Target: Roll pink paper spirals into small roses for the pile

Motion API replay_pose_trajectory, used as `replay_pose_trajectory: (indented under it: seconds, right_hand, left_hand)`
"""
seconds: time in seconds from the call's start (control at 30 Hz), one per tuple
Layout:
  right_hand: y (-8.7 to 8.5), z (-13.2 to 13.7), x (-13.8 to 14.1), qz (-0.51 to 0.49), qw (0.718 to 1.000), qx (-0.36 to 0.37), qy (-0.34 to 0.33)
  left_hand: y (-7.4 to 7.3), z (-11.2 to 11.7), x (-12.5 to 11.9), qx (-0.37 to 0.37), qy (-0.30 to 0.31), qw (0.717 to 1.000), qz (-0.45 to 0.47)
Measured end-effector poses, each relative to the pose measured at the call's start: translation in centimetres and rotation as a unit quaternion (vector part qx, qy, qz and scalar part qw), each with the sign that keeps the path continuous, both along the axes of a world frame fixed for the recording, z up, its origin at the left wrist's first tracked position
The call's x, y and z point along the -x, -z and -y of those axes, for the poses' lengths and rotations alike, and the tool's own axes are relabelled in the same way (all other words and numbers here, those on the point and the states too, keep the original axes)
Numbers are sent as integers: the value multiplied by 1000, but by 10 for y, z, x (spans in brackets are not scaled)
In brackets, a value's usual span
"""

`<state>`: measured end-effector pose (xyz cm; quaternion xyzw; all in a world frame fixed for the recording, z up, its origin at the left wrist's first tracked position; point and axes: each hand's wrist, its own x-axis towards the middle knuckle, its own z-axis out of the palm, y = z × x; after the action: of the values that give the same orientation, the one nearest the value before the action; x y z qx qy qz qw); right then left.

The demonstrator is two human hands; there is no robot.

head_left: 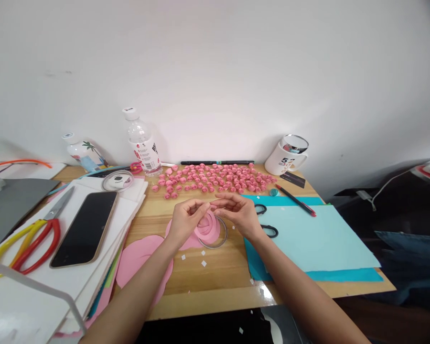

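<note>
My left hand [188, 219] is closed in a pinch on the upper edge of a pink paper spiral [208, 230], whose coils hang loose below the fingertips. Facing it, my right hand [238, 212] has thumb and fingers drawn together at the same edge; the paper between the fingertips is mostly hidden. Under the spiral lies a roll of tape [222, 243], seen as a ring on the wooden table [200, 296]. Pink paper discs [138, 260] lie beside and partly beneath my left forearm. Beyond both hands spread many small rolled pink paper roses [215, 177].
Left: a phone [86, 228] and red-yellow scissors [39, 239] on a paper stack [111, 258]. Right: light blue sheets [315, 239], black-handled scissors [270, 231], a red-black pen [295, 199]. Along the wall: a bottle [143, 148] and a mug [284, 160]. White paper bits [204, 263] lie scattered.
</note>
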<state>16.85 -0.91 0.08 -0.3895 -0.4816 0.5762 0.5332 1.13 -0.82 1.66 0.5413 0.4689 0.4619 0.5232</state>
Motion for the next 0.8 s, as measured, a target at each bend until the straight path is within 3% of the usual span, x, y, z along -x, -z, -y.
replay_pose_trajectory:
  seconds: [0.4,0.8]
  right_hand:
    - [0,-3,-2,1,1000,9,20]
    - [2,-2,-2,22,999,9,49]
  left_hand:
    - [1,-1,-1,5,-21,1000,-5]
    - [0,1,-1,8,-2,1000,1]
